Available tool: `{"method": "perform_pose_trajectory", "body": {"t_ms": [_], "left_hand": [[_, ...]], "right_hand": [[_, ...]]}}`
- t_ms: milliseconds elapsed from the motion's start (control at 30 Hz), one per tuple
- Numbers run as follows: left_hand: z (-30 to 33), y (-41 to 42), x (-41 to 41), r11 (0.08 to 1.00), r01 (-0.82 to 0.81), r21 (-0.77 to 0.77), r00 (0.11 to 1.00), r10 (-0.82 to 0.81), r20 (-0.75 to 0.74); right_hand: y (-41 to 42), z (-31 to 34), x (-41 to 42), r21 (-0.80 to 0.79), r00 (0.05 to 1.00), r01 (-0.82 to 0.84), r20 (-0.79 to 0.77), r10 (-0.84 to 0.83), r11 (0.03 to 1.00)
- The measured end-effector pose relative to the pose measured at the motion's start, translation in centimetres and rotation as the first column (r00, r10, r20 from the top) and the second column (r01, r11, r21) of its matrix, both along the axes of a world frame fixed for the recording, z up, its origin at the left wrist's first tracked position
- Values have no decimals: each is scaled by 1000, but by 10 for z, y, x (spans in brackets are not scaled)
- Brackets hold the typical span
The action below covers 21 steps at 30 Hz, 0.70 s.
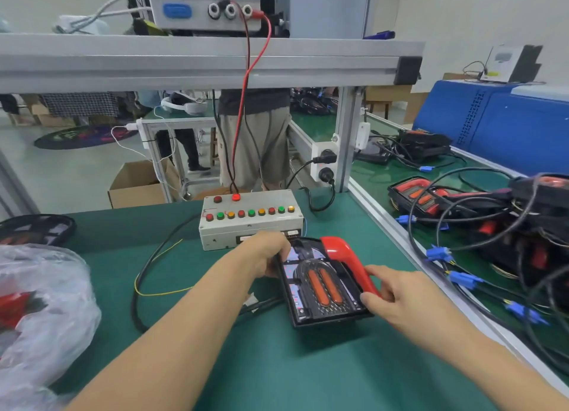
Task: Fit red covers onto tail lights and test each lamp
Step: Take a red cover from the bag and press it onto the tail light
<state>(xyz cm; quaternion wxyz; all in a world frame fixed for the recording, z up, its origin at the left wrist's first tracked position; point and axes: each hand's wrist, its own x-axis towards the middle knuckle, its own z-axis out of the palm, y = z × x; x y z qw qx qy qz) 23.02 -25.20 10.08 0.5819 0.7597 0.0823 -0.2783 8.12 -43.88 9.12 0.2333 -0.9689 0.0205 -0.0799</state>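
- The tail light (320, 287) lies face up on the green mat (277, 364), just in front of the grey test box (251, 218), its far end close to the box.
- Its long axis runs away from the person and leans a little left at the far end; the two orange strips (324, 287) inside run the same way.
- The red cover (348, 261) sits along the lamp's right edge, its curved top at the far end and its straight leg coming toward the near right corner. It looks partly seated, not yet flush.
- The right hand (397, 293) pinches the near end of the cover between thumb and curled fingers.
- The left hand (266, 253) grips the lamp's far left corner, fingers curled over the edge, steadying the housing.
- To do this step well, I judge the cover's curve should be lined up with the lamp's far corner first, then pressed down along the leg, with the left hand keeping the housing from sliding on the mat.
- Uneven pressing could leave one end proud or strain the clips.
- On the box one upper red lamp (236, 197) glows; the black cable (147, 269) loops left of the lamp.
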Motion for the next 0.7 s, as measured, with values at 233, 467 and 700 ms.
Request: {"method": "perform_pose_trajectory", "body": {"t_ms": [233,467,700], "left_hand": [[3,1,-4,962,-80,-262,990,47,-130],[6,1,-2,904,3,-427,992,-58,-115],[4,8,-1,927,0,-376,998,-23,-58]], "right_hand": [[9,3,-3,-42,993,-104,49,106,994],[6,5,-3,-51,971,-221,83,225,974],[6,-1,-3,26,987,-154,44,153,988]]}}
